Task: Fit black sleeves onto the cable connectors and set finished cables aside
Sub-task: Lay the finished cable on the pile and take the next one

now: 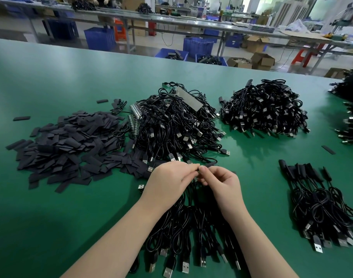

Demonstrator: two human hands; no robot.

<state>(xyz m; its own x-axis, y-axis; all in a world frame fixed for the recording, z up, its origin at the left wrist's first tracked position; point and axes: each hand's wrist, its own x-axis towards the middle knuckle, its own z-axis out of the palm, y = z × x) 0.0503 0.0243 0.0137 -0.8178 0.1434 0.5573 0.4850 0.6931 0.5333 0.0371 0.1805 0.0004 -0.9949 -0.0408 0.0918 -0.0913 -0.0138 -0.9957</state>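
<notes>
Nearest, below the grip, a bundle of cables (183,233) fans across the green desk (71,207). The left hand (171,180) and right hand (221,183) meet, fingertips pinching a black sleeve (208,164) on a cable end. Right of the grip lie sleeved cables (319,199). Left and beyond it spreads a heap of loose sleeves (71,145), then two cable piles (175,125).

No text, label, brand or number is showing legibly anywhere in this view — not on the green table (71,81), the cables or the black sleeves. The cardboard boxes (261,61) and blue crates (99,38) in the background are showing no print that can be made out — any markings there are too small and blurred.
</notes>
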